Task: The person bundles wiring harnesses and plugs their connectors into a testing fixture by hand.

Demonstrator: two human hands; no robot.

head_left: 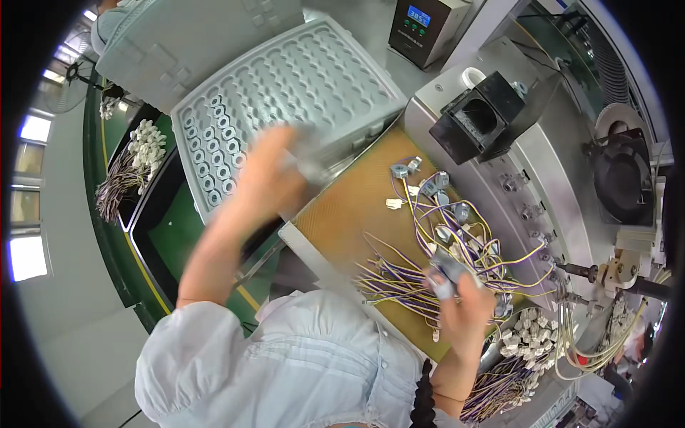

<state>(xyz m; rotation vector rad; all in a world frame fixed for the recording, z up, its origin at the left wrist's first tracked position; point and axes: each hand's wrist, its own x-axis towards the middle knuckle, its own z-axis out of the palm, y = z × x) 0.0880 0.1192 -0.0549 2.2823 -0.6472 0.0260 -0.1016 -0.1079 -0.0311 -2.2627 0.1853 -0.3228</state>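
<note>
My left hand (275, 178) is smeared by motion over the near edge of a grey moulded tray (357, 118). Grey blurs lie by its fingers, and I cannot make out whether they are held. Silver ring-shaped metal parts (212, 146) sit in the tray's left pockets. My right hand (467, 307) is closed on a grey metal part (448, 265) above the brown mat (342, 207). Around it lie yellow and purple wires (399, 285) with white connectors, and small round grey metal parts (460, 211) joined to wires.
A steel machine with a black square nozzle (467, 125) flanks the mat's right side. Behind stands a dark control box (421, 32) with a lit display. Bundled wires with white connectors (531, 335) lie at lower right; another bundle (146, 146) lies in a black bin at left.
</note>
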